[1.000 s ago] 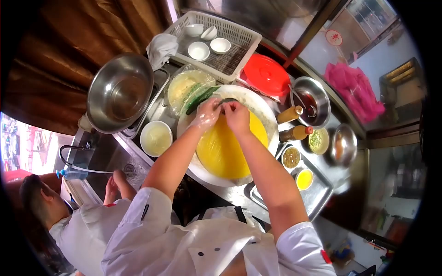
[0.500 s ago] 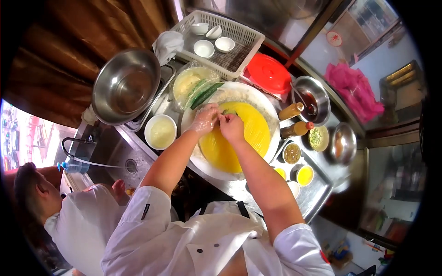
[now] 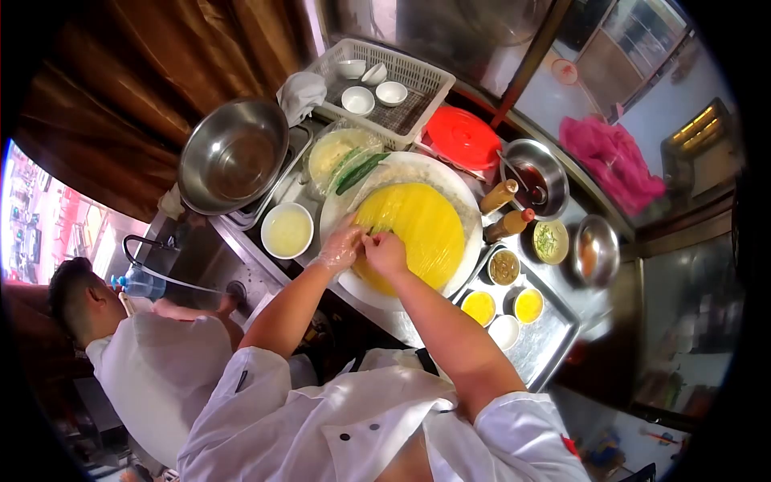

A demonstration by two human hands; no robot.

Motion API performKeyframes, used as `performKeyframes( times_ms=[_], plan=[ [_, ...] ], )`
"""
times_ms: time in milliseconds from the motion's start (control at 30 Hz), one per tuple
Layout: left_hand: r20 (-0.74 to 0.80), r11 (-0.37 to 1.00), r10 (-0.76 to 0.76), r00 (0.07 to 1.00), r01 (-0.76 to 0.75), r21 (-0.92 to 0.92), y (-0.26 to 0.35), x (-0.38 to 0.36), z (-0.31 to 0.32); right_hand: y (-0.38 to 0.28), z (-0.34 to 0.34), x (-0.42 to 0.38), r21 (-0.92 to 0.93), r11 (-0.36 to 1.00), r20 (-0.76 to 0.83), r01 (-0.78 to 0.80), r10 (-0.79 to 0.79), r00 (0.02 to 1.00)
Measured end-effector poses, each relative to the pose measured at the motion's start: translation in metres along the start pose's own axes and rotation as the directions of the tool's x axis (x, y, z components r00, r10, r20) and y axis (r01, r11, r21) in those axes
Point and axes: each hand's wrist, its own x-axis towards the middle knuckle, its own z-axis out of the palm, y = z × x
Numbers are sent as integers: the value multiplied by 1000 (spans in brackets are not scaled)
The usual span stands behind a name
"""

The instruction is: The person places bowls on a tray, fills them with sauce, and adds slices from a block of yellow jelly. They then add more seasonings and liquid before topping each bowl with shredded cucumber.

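Yellow round sheets under clear film (image 3: 422,229) lie on a large white round board (image 3: 472,241). At their left edge my two hands meet. My left hand (image 3: 341,247), in a clear plastic glove, has its fingers bent together. My right hand (image 3: 385,252), apparently bare, is closed in a pinch against the left fingertips. Something small and dark shows between them, too small to name. A green cucumber (image 3: 361,173) rests at the board's upper left edge, beside a plastic-wrapped bowl (image 3: 331,154).
A large metal bowl (image 3: 233,157), a white bowl (image 3: 287,230) and a sink (image 3: 201,257) are left; a person (image 3: 152,361) stands there. Behind are a crate (image 3: 426,96) and red lid (image 3: 463,138). Bottles (image 3: 511,224) and a tray (image 3: 554,341) with cups stand right.
Both hands have moved left and down from the upper part of the yellow sheets to their left edge, still together. The view has shifted slightly, and the other person's arm reaches farther toward the sink.
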Motion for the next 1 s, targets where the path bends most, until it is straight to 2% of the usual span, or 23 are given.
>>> performKeyframes(
  times_ms=[67,200,267,333,400,433,467,500,533,567,600,633,700,733,800,833,900,933,1000],
  plan=[
    [-40,997,57,998,-56,47,-2,-11,1,1,6,-9,-4,1000,-19,0,0,1000],
    [-103,995,72,992,-65,76,-4,-30,7,2,9,-24,5,1000,-3,31,-31,1000],
    [-135,997,73,988,-70,30,1,-41,10,2,13,-32,-46,998,12,46,-46,999],
    [-192,977,179,965,-152,148,-43,-54,39,8,17,-40,-101,988,6,119,-119,993],
    [-297,958,279,913,-241,158,-22,-63,35,16,21,-49,-54,975,-6,217,-217,976],
    [-252,987,79,965,-111,-116,-69,-72,77,18,21,-53,-40,972,19,230,-230,973],
    [-228,989,111,967,-84,122,-31,-78,53,20,20,-57,-113,958,15,264,-264,964],
    [-195,994,72,978,-54,99,-30,-82,53,22,19,-63,-154,937,13,313,-315,949],
    [-257,985,156,954,-133,105,-28,-86,53,20,16,-69,-188,925,72,330,-322,944],
    [-306,990,138,942,-124,64,-20,-86,54,21,12,-74,-230,912,121,341,-321,939],
    [-334,994,110,936,-104,34,-14,-87,51,26,12,-79,-207,889,120,407,-390,913],
    [-376,987,143,916,-159,-13,-17,-85,50,33,15,-83,-186,864,110,468,-454,884],
    [-304,998,34,952,-49,-44,-1,-81,34,47,24,-91,-264,844,163,466,-437,884],
    [-313,998,43,949,-55,-30,0,-70,27,51,26,-94,-274,832,198,483,-443,875],
    [-197,987,-126,972,104,-121,3,-43,21,55,23,-104,-276,808,244,521,-465,851],
    [-202,988,-123,972,101,-116,15,-29,15,55,21,-109,-267,796,256,544,-485,836],
    [-87,968,-251,964,250,-20,51,7,-5,57,17,-114,-282,787,264,549,-486,833],
    [-82,968,-252,964,251,-22,48,27,0,60,15,-116,-256,783,277,567,-502,819],
    [52,986,-152,987,148,82,35,67,12,73,16,-118,-246,759,306,602,-529,792]
  ],
)
